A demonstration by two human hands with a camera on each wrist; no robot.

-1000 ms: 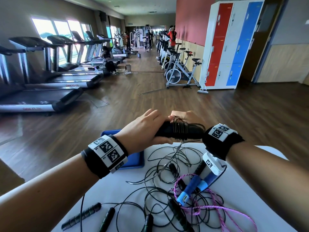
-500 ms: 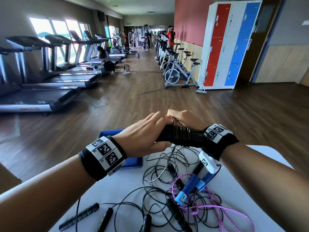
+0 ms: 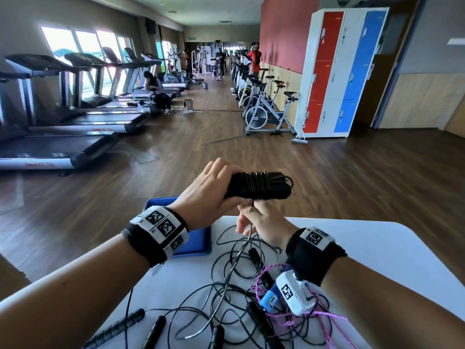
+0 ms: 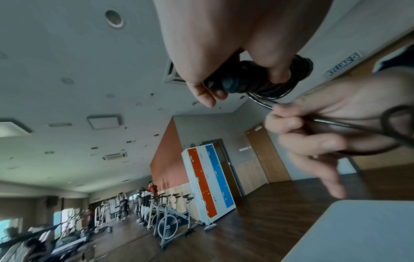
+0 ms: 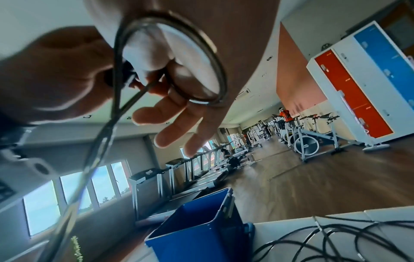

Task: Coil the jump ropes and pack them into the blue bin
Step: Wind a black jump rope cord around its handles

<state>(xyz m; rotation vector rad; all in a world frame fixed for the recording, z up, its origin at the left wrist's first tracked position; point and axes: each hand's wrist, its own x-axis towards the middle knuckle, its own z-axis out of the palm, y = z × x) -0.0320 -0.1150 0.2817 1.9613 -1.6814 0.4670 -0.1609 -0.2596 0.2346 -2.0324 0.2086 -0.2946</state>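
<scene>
My left hand (image 3: 211, 187) grips a pair of black jump-rope handles (image 3: 261, 185) held level above the table, with several turns of black cord wound round them. Just below the handles, my right hand (image 3: 261, 220) pinches that black cord (image 3: 247, 234) between thumb and forefinger; its other fingers (image 5: 179, 127) are spread. The cord runs down to the tangle on the table. The blue bin (image 3: 193, 243) stands past the table's left edge, open, seen from the side in the right wrist view as the blue bin (image 5: 201, 230).
On the white table (image 3: 377, 248) lies a tangle of black ropes (image 3: 226, 298) with several black handles, plus a pink rope (image 3: 334, 331) with blue handles (image 3: 269, 299) under my right wrist. Treadmills, exercise bikes and lockers stand farther off on the wooden floor.
My right hand left the top of the handles and dropped below them, pulling the cord down. The left hand has kept its grip, lifting the bundle slightly.
</scene>
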